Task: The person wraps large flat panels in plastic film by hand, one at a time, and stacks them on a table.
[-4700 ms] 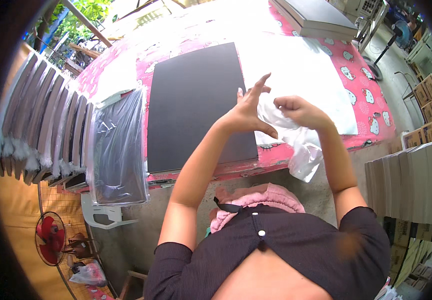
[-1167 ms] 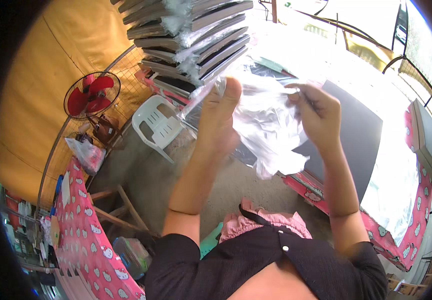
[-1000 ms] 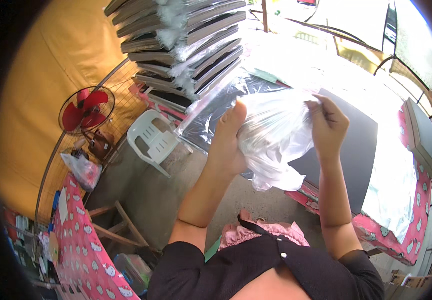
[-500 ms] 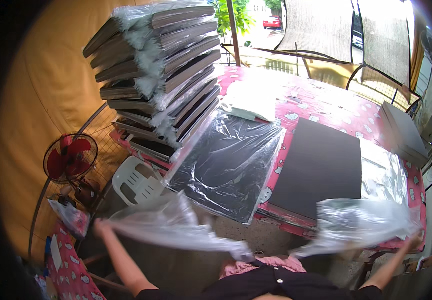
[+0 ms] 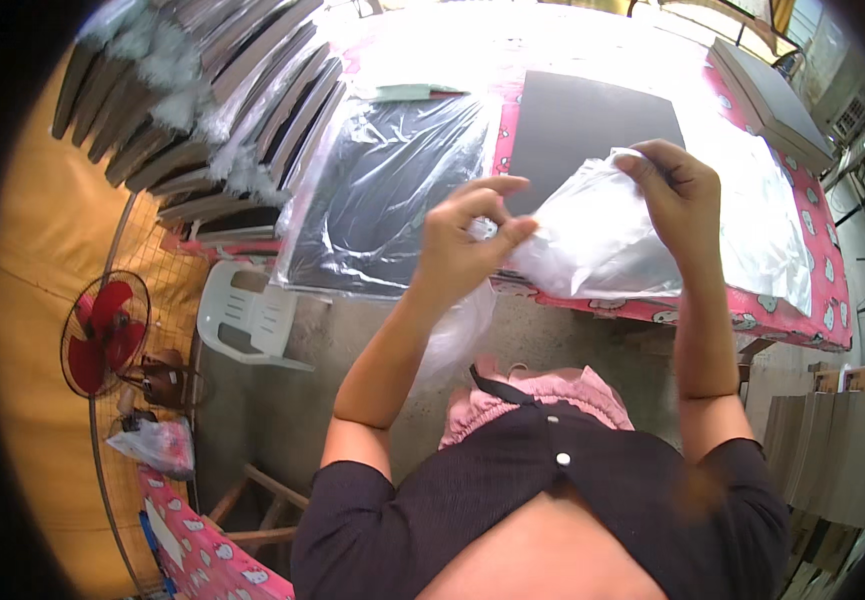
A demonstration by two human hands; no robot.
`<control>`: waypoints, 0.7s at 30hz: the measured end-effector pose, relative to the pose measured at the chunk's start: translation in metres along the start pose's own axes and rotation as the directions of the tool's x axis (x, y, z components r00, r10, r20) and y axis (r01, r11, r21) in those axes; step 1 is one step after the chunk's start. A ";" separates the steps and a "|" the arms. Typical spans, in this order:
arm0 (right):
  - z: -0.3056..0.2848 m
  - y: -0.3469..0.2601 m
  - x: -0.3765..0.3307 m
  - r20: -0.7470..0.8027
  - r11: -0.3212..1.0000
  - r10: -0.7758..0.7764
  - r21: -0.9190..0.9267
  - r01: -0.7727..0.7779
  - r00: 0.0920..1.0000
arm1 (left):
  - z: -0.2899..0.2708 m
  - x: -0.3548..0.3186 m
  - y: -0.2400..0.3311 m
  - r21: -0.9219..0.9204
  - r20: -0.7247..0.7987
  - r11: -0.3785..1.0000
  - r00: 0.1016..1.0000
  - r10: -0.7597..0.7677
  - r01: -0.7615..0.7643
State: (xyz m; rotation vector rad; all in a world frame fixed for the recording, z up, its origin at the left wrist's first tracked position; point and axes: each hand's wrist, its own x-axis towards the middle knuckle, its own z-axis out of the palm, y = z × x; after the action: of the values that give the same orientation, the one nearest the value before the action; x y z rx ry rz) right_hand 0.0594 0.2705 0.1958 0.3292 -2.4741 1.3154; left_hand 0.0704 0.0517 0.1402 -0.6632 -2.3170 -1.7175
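A thin clear plastic bag [image 5: 602, 235] is bunched up between my two hands, above the near edge of the table. My right hand [image 5: 677, 190] pinches its upper edge between thumb and fingers. At its left side my left hand [image 5: 462, 235] has the thumb and a bent finger closed on the film, with the index finger stretched out. Some of the film hangs below the left hand. Behind the bag lies a bare dark grey board [image 5: 587, 125], its near part hidden. Left of it is a black board in clear plastic [image 5: 382, 190].
A tall stack of plastic-wrapped boards [image 5: 212, 110] stands at the left of the pink patterned table [image 5: 832, 260]. More clear film [image 5: 762, 220] lies on the right, near grey boards [image 5: 772, 105]. A white plastic chair [image 5: 252, 315] and a red fan [image 5: 107, 335] are on the left.
My hands were spread wide with the plastic film billowing between them. Both have come up and together over the table, gathering the film. The view has tilted down.
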 end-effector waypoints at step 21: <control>-0.020 0.025 -0.017 -0.258 0.806 -0.333 0.420 0.416 0.907 | 0.094 -0.013 0.050 -0.794 0.075 0.589 0.985 -0.153 0.152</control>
State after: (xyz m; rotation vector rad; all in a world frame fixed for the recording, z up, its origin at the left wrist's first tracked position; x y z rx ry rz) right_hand 0.0703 0.3018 0.1805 0.7448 -1.7943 1.6594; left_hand 0.1154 0.1487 0.1486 -0.5653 -1.4993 -2.8580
